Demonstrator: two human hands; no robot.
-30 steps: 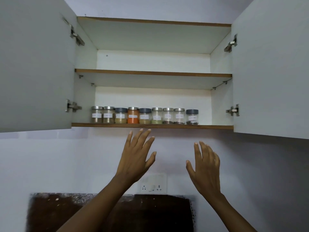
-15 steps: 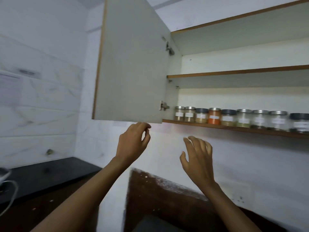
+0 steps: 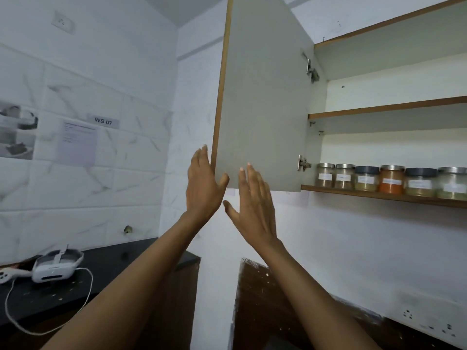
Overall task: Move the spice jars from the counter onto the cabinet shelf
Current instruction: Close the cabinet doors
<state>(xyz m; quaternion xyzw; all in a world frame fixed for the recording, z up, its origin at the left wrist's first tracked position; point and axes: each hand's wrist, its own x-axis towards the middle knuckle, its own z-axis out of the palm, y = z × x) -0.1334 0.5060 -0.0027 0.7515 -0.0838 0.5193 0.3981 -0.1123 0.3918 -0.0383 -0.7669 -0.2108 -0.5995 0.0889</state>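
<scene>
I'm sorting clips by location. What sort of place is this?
Most likely a kitchen: labelled spice jars line a cabinet shelf, and marble-look wall tiles back a dark counter.

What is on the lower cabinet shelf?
Six spice jars in a row on the lower shelf; the row runs off frame rightward, and anything behind them is covered.

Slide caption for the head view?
Left hand and right hand at the open grey cabinet door; labelled glass spice jars line the wooden shelf.

Spice jars [image 3: 390,181] on shelf [image 3: 379,195], right of door [image 3: 262,97].
</scene>
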